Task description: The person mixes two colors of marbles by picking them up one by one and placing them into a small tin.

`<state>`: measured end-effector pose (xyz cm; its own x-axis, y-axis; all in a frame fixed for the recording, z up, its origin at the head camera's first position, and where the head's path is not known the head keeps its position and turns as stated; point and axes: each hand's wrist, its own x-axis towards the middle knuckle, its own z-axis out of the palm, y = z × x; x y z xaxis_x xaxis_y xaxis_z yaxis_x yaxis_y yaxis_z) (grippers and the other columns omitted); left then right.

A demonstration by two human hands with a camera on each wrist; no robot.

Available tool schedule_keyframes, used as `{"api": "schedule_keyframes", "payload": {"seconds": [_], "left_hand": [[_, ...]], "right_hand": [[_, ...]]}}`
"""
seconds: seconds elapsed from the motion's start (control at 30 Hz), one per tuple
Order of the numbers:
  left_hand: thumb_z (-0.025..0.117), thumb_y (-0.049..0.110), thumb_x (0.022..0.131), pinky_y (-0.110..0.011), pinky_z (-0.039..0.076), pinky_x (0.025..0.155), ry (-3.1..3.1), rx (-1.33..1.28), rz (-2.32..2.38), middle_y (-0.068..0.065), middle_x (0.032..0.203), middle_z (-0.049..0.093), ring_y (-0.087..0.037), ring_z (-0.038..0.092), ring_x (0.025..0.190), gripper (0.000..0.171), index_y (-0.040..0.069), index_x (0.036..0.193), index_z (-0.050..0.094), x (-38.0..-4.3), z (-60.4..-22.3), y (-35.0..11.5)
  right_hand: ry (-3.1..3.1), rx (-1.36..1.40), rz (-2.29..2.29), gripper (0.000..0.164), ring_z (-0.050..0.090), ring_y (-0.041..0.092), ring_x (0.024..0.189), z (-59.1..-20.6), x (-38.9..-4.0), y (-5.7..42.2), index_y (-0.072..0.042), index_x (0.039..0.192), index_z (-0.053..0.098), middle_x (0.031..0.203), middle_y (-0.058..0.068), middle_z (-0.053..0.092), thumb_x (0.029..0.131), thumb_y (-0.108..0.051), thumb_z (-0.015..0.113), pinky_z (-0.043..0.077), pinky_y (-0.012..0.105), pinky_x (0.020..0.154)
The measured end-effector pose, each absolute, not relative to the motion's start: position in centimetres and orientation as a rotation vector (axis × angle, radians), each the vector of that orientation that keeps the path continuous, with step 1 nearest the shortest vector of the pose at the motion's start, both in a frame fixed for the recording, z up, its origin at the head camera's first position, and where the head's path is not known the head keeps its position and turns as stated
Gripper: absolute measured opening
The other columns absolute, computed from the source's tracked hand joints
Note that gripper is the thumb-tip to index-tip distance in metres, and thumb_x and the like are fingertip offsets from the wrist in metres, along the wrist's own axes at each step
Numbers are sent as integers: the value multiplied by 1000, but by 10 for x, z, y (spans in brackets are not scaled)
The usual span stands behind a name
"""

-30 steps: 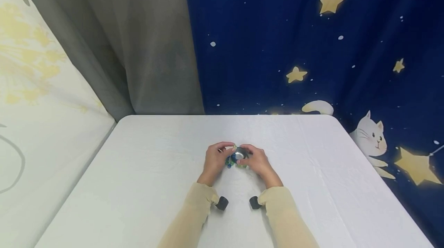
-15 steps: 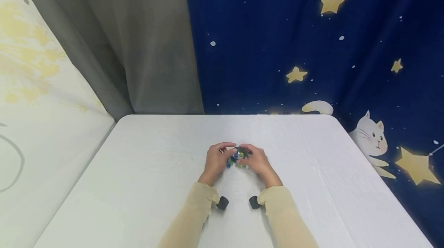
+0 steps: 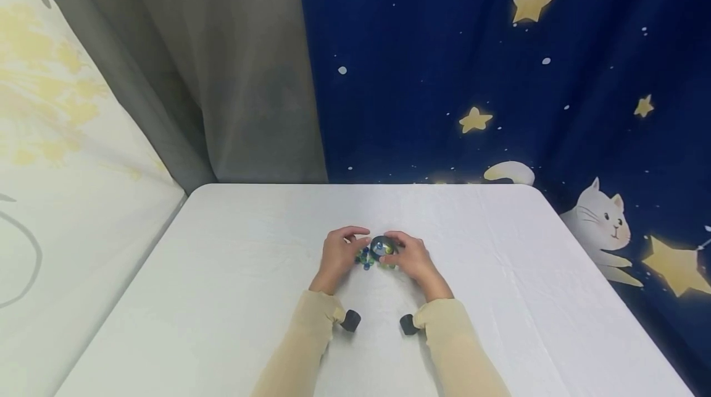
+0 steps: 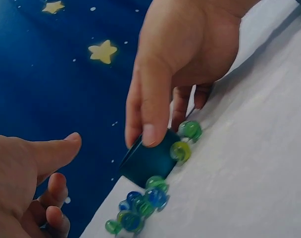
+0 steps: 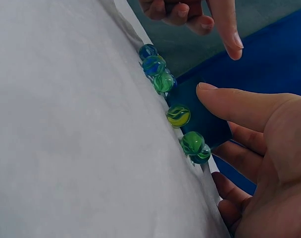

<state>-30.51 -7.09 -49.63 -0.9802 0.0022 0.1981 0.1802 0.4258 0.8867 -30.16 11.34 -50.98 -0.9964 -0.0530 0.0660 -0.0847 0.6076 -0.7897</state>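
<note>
The dark teal cup (image 4: 149,163) stands upright on the white table (image 3: 250,273), its mouth facing up and its base down; its central axis runs roughly at right angles to the tabletop, and the head view looks into the opening, where a blue marble (image 3: 380,246) and a yellow-green one (image 3: 389,250) show. The right hand (image 3: 412,256) grasps the cup from its right; the thumb presses the near side by the rim, the fingers reach round the far side, and the cup sits between them, towards the fingertips and well apart from the palm. The left hand (image 3: 336,255) is slack, thumb and forefinger parted, just beside the cup on its left and apart from it; its lower fingers bend loosely.

A cluster of blue and green marbles (image 4: 140,201) lies on the table between the left hand and the cup; a green-and-yellow marble (image 5: 179,116) lies close against the cup's near side, with a green marble (image 5: 192,143) further right, near the right fingers.
</note>
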Motion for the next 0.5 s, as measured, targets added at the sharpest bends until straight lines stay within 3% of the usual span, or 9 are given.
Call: {"api": "schedule_keyframes", "payload": {"seconds": [0.5], "left_hand": [[80, 15, 79, -33, 44, 68, -2681, -180, -1448, 4, 76, 62, -15, 55, 70, 13, 15, 90, 74, -314, -503, -91]], "right_hand": [[-2771, 117, 1408, 54, 51, 35, 124, -509, -301, 113, -15, 125, 64, 128, 12, 62, 74, -16, 83, 34, 57, 102]]}}
